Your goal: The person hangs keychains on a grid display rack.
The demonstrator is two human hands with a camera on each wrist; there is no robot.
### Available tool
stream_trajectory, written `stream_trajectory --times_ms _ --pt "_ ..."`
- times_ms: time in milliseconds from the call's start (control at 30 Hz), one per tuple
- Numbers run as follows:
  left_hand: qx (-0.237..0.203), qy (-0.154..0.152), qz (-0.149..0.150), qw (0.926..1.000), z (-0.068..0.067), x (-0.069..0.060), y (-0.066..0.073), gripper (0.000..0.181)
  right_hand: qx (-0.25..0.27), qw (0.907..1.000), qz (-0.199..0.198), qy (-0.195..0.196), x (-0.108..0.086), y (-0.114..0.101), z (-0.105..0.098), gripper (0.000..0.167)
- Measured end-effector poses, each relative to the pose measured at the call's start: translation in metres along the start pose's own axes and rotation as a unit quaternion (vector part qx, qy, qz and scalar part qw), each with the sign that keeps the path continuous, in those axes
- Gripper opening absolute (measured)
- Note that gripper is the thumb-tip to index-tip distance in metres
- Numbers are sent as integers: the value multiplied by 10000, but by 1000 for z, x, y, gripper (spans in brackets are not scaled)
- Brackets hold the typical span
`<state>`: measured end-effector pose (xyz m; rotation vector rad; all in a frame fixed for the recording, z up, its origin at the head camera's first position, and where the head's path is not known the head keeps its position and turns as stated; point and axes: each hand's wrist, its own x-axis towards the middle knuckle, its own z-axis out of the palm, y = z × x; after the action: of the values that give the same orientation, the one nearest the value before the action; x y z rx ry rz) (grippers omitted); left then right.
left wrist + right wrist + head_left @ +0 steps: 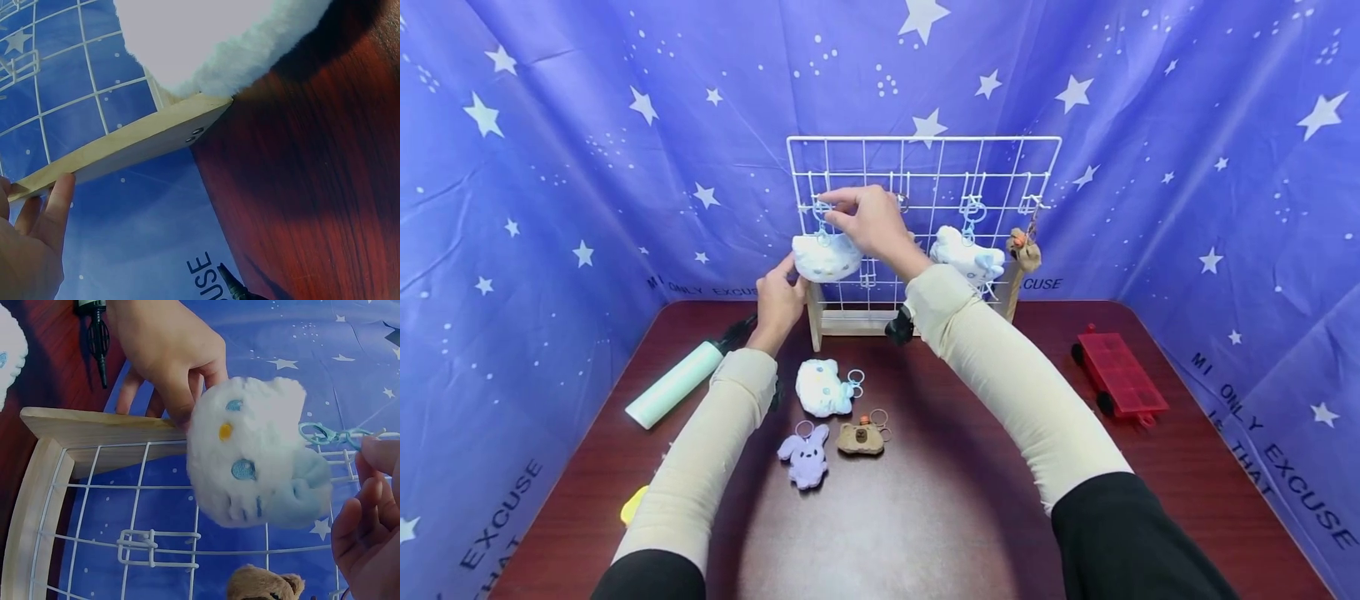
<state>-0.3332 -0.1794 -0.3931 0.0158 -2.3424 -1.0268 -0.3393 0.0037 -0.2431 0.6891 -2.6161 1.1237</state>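
A white plush cat keychain (827, 258) with a light-blue bow hangs at the left of a white wire grid rack (925, 137). My right hand (872, 221) pinches its blue key ring at a hook; the right wrist view shows the ring (331, 434) at the fingertips. Below, my left hand (778, 304) grips the rack's wooden side post (125, 134), its fingers beside the plush. Another white cat keychain (966, 254) and a brown plush keychain (1024, 250) hang farther right. Part of another brown plush (265, 584) shows in the right wrist view.
On the table lie a white cat keychain (823, 387), a purple rabbit keychain (807, 458) and a brown capybara keychain (861, 438). A pale green pump (677, 383) lies left, a red wheeled cart (1122, 375) right. A yellow thing (634, 505) is partly hidden by the left sleeve.
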Motion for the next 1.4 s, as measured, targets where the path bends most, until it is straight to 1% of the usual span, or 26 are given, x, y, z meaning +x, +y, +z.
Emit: stream_trajectory --times_ms 67,167,267,300,400,500,600,700,833,933,1033,1100,1167,1300,1400 --pt "16 0 -24 10000 1 -1 1 40 15 10000 -37 22 -2 3 0 30" --pt "86 -2 -98 9999 2 -1 2 33 63 9998 -149 102 -5 7 -1 29" --pt "135 -42 -148 9998 2 0 1 25 145 9991 -291 266 -10 12 -3 28" --pt "124 -66 -174 9998 1 1 1 24 226 9990 -275 272 -12 13 -3 28" --pt "65 -171 -235 9996 -2 0 0 30 424 9982 -332 265 -18 18 -6 28" --pt "-56 -211 -255 9994 -9 -1 1 45 641 9972 -340 160 -26 22 -10 28" --pt "-204 -187 -155 9995 -16 -1 2 53 809 9961 -338 108 -36 28 -16 28" --pt "-324 -66 -93 9994 -24 -1 2 52 900 9955 -298 24 -47 36 -23 28" --pt "-342 172 -181 9991 -36 -7 -3 48 948 9946 -410 -36 -62 48 -33 27" --pt "-275 155 -295 9991 -43 -12 -7 46 869 9948 -527 16 -72 57 -43 28" --pt "-140 -106 -311 9994 -46 -17 -10 44 695 9958 -570 145 -82 69 -53 28" --pt "-27 -350 -247 9991 -47 -22 -11 42 572 9967 -528 237 -90 79 -59 28" --pt "77 -626 -130 9979 -45 -29 -13 40 563 9969 -441 323 -98 88 -65 28" --pt "264 -1152 49 9930 -43 -46 -15 36 607 9967 -265 461 -115 106 -75 28" --pt "410 -1548 216 9869 -40 -55 -13 34 632 9964 -154 545 -130 122 -82 28"
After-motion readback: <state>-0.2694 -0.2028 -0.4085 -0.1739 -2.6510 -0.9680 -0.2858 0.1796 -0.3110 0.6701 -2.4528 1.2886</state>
